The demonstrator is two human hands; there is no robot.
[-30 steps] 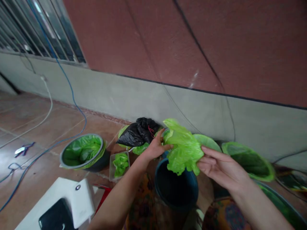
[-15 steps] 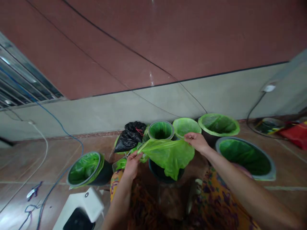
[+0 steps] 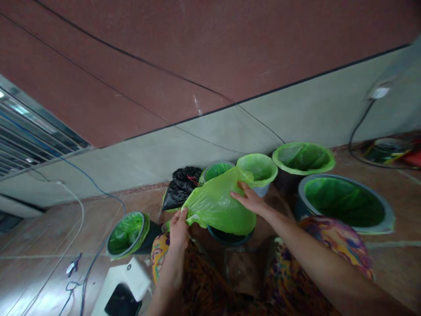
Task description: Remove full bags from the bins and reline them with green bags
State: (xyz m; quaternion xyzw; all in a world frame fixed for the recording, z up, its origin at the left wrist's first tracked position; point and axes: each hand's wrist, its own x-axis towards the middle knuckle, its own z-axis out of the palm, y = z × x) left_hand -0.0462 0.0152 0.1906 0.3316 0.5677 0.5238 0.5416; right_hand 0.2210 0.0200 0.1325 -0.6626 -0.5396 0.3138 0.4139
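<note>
Green bag (image 3: 219, 204) amid green-lined bins (image 3: 389, 215)

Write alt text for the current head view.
A person's left hand pinches a green bag above a dark bin, while the open right hand touches the sheet's other side. Green-lined bins stand to both sides, and a black bag sits near the wall.
</note>
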